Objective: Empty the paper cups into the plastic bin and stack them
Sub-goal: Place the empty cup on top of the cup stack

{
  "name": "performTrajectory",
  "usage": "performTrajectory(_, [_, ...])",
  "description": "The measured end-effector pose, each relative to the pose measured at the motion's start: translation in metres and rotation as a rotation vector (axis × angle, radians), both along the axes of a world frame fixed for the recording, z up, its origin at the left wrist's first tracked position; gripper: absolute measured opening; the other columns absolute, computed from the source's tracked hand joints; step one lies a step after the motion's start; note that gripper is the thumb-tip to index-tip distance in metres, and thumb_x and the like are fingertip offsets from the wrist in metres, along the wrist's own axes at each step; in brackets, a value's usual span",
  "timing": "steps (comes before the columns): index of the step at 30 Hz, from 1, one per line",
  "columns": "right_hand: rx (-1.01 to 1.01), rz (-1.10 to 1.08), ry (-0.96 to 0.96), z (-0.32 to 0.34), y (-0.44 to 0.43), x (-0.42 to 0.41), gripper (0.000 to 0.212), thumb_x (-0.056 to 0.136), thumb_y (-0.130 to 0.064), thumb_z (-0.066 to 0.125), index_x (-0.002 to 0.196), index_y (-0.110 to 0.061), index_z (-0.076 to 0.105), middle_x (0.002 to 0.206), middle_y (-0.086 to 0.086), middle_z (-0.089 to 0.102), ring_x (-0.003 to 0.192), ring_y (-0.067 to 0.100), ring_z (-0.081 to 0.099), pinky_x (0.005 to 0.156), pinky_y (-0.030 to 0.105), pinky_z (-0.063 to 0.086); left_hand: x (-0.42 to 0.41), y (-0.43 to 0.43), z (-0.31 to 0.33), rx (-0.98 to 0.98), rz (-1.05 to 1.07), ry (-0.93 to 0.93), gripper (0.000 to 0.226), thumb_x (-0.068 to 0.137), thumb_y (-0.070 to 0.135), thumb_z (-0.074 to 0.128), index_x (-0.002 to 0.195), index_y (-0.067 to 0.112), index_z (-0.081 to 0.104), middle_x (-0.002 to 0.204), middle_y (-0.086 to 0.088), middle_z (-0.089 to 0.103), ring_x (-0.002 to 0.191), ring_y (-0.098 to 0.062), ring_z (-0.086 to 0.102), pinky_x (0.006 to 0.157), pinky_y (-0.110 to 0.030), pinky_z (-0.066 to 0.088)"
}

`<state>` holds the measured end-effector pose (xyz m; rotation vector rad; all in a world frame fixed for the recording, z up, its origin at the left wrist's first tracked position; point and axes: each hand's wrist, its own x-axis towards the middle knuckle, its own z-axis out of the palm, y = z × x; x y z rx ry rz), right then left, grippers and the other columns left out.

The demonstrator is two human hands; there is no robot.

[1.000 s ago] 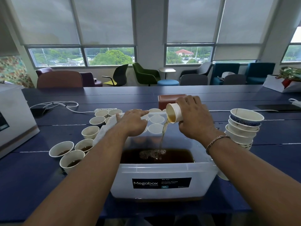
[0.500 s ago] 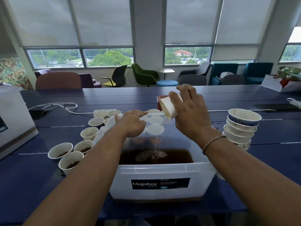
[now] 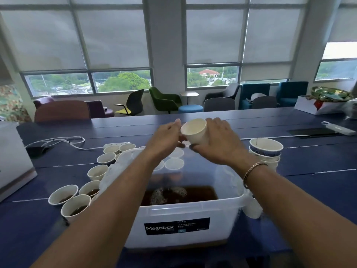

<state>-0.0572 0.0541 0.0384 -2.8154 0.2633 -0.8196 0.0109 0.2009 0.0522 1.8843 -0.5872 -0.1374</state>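
1. The held cup [image 3: 195, 132] looks empty. It is above the far end of the plastic bin [image 3: 173, 211], with its mouth tipped toward the camera. The right hand [image 3: 218, 144] curls its fingers round it, and the left hand [image 3: 166, 140] pinches its side near the rim.
2. Done, as I judge it — brown liquid lies in the bin, and a stack of cups [image 3: 265, 149] stands just to its right.
3. Left to do — the cups on the left [image 3: 74, 206] hold dark liquid, and the held cup is not yet stacked.
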Motion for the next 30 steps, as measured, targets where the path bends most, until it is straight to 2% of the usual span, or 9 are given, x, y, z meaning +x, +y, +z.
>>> performTrajectory(6, [0.252,-0.021,-0.171,0.037,-0.037,-0.042,0.08,0.074,-0.051,0.075,0.136,-0.026,0.03,0.129,0.006,0.056,0.11,0.028,0.056,0.081,0.032,0.043,-0.035,-0.057,0.03,-0.262,-0.085,0.032,0.03,0.102,0.039,0.046,0.106,0.018,0.067,0.102,-0.003,0.072,0.092,-0.022,0.071,0.086,-0.041,0.059])
performTrajectory(9, [0.265,-0.086,-0.235,0.05,-0.054,-0.065,0.074,0.079,-0.048,0.071,0.136,-0.028,0.029,0.129,0.006,0.056,0.107,0.028,0.057,0.08,0.033,0.045,-0.051,-0.084,0.044,-0.314,-0.16,0.033,0.032,0.101,0.036,0.05,0.116,0.014,0.068,0.108,-0.002,0.072,0.098,-0.021,0.069,0.082,-0.036,0.059])
performTrajectory(12, [0.318,-0.106,-0.234,0.055,-0.069,-0.08,0.072,0.079,-0.046,0.071,0.136,-0.029,0.031,0.129,0.007,0.055,0.109,0.027,0.055,0.088,0.043,0.051,-0.064,-0.103,0.05,-0.303,-0.204,0.012,0.033,0.102,0.034,0.049,0.117,0.013,0.069,0.11,-0.001,0.072,0.1,-0.02,0.068,0.07,-0.026,0.055])
performTrajectory(15, [0.335,-0.13,-0.212,0.052,-0.08,-0.092,0.073,0.078,-0.043,0.072,0.136,-0.029,0.03,0.129,0.007,0.054,0.11,0.027,0.055,0.089,0.047,0.052,-0.071,-0.116,0.046,-0.271,-0.215,0.005,0.033,0.1,0.036,0.05,0.111,0.013,0.071,0.108,-0.002,0.072,0.1,-0.022,0.068,0.072,-0.029,0.053])
performTrajectory(19, [0.343,-0.18,-0.132,0.04,-0.086,-0.097,0.08,0.073,-0.052,0.073,0.137,-0.029,0.031,0.132,0.006,0.053,0.115,0.028,0.055,0.093,0.047,0.051,-0.071,-0.122,0.031,-0.172,-0.212,-0.001,0.036,0.098,0.042,0.051,0.114,0.015,0.068,0.11,-0.005,0.07,0.103,-0.025,0.066,0.096,-0.047,0.052])
performTrajectory(22, [0.334,-0.191,-0.152,0.038,-0.086,-0.098,0.08,0.072,-0.056,0.074,0.135,-0.028,0.034,0.136,0.003,0.048,0.121,0.026,0.049,0.097,0.046,0.046,-0.065,-0.118,0.024,-0.077,-0.173,-0.007,0.046,0.1,0.05,0.044,0.131,0.019,0.058,0.128,-0.003,0.063,0.115,-0.023,0.059,0.105,-0.042,0.044])
performTrajectory(24, [0.337,-0.18,-0.21,0.042,-0.081,-0.094,0.075,0.073,-0.057,0.072,0.133,-0.029,0.036,0.134,0.002,0.049,0.12,0.024,0.048,0.097,0.047,0.046,-0.057,-0.113,0.023,-0.071,-0.151,-0.002,0.048,0.101,0.05,0.041,0.135,0.018,0.055,0.13,-0.003,0.062,0.116,-0.021,0.058,0.102,-0.039,0.044])
performTrajectory(28, [0.275,-0.135,-0.278,0.047,-0.053,-0.067,0.059,0.082,-0.049,0.068,0.13,-0.027,0.042,0.126,-0.001,0.056,0.11,0.017,0.054,0.087,0.035,0.049,-0.033,-0.096,0.023,-0.083,-0.082,-0.014,0.043,0.1,0.048,0.042,0.122,0.018,0.064,0.113,-0.001,0.068,0.095,-0.014,0.062,0.085,-0.032,0.047])
performTrajectory(30, [0.293,-0.074,-0.27,0.048,-0.034,-0.048,0.047,0.085,-0.045,0.065,0.125,-0.027,0.048,0.116,-0.005,0.061,0.102,0.014,0.057,0.083,0.031,0.049,-0.015,-0.085,0.019,-0.065,-0.045,-0.035,0.042,0.094,0.051,0.043,0.108,0.02,0.069,0.105,-0.003,0.071,0.096,-0.02,0.066,0.089,-0.041,0.052])
